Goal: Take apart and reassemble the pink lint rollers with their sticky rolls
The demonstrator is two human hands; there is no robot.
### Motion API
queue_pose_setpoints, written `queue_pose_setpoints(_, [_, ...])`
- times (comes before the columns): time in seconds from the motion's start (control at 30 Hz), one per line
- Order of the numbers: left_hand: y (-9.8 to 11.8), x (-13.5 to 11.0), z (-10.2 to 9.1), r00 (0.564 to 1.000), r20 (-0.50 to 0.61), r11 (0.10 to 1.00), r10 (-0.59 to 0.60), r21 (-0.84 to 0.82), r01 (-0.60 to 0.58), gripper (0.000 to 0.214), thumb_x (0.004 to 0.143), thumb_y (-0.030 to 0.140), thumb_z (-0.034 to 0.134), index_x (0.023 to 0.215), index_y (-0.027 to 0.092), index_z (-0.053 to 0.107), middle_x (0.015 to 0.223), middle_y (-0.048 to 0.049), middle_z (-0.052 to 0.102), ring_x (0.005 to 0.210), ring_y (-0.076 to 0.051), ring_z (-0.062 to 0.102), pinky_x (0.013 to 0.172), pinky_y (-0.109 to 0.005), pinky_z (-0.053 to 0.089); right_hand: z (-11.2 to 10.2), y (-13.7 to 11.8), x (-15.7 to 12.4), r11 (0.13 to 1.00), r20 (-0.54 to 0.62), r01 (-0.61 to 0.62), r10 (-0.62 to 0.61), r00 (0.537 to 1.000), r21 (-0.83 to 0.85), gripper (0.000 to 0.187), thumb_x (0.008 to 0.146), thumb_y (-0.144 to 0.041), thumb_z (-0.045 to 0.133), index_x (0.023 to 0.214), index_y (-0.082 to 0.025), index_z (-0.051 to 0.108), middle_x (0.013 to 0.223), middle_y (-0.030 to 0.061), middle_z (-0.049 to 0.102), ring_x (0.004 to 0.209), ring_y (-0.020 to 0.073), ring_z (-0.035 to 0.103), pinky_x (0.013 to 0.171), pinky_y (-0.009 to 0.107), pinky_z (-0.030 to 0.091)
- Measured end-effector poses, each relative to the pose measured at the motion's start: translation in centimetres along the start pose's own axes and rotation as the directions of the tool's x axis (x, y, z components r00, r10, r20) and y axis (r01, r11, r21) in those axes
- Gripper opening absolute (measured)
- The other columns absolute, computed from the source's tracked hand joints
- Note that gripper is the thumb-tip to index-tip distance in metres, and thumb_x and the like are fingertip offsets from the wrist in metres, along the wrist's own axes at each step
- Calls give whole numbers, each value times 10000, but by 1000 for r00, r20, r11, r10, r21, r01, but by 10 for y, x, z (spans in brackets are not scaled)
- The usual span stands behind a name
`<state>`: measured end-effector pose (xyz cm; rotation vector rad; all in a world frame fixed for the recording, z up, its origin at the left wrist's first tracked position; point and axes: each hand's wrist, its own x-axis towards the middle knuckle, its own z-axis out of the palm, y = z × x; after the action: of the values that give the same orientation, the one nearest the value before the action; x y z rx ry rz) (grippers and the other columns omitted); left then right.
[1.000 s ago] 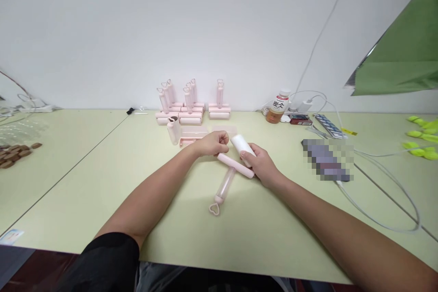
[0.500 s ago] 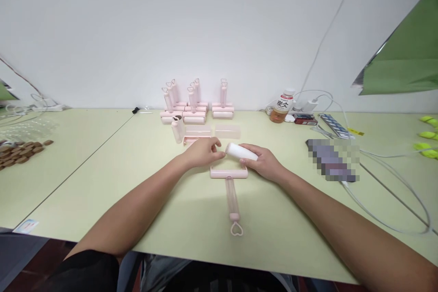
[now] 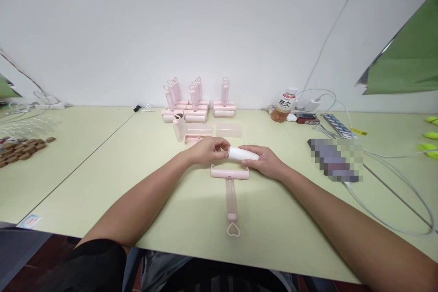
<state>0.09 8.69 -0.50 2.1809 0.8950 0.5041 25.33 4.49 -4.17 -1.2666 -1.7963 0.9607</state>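
Note:
A white paper roll point(image 3: 239, 153) lies level just above a pink roller frame point(image 3: 229, 173) that rests flat on the table. The frame's clear pink handle point(image 3: 232, 201) points toward me and ends in a heart loop. My left hand point(image 3: 207, 149) pinches the roll's left end with closed fingers. My right hand point(image 3: 266, 162) wraps round the roll's right end.
Several finished pink rollers point(image 3: 196, 105) stand at the back by the wall, with a loose roll point(image 3: 178, 127) and clear pink covers point(image 3: 227, 130) in front. A drink bottle point(image 3: 284, 105), cables point(image 3: 390, 178), a blurred flat item point(image 3: 335, 159) and brown pieces point(image 3: 20, 148) lie to the sides.
The pink frame went from lying at a slant to lying square with its handle toward me. The white roll turned level and both hands closed on its ends.

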Motion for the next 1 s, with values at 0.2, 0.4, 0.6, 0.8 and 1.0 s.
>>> queue_pose_setpoints(0.2, [-8,3,9,998,-60,999,-17,-51,14,288,771,266,591,1041,187,656,791,12,626,687,-131,553,599,-225,418,1,0,2,999,-66,-33,34,997,26,441,682,-424,781,1060,-199,750,1125,72,731,1030,281,650,906,395,494])
queue_pose_setpoints(0.4, [-17,5,5,988,-73,990,-133,31,136,270,741,352,665,963,199,672,828,-2,647,638,-136,535,541,-230,380,1,-3,3,984,-134,-154,164,977,87,536,750,-516,697,1152,-164,660,687,-9,644,433,120,479,447,279,392])
queue_pose_setpoints(0.6, [-9,6,4,981,-108,982,-163,75,172,274,728,357,682,952,200,693,861,-25,672,682,-168,567,569,-250,381,3,-4,4,966,-173,-178,211,962,190,493,737,-501,717,1092,-166,647,578,-60,539,394,100,430,400,250,323])
queue_pose_setpoints(0.8, [10,8,13,985,-69,969,-159,-199,143,263,786,441,644,741,183,620,635,26,571,550,-114,465,519,-235,324,5,-4,4,935,-153,-113,172,973,335,470,732,-440,744,1094,-150,671,583,-44,582,466,115,503,496,276,440])
queue_pose_setpoints(1.0, [-6,14,11,939,-242,947,-243,-270,176,220,789,374,621,722,165,616,585,56,446,542,-91,389,529,-227,290,5,-2,6,832,-92,-81,156,983,549,417,765,-410,616,1103,-170,667,913,76,699,741,225,677,664,432,598])
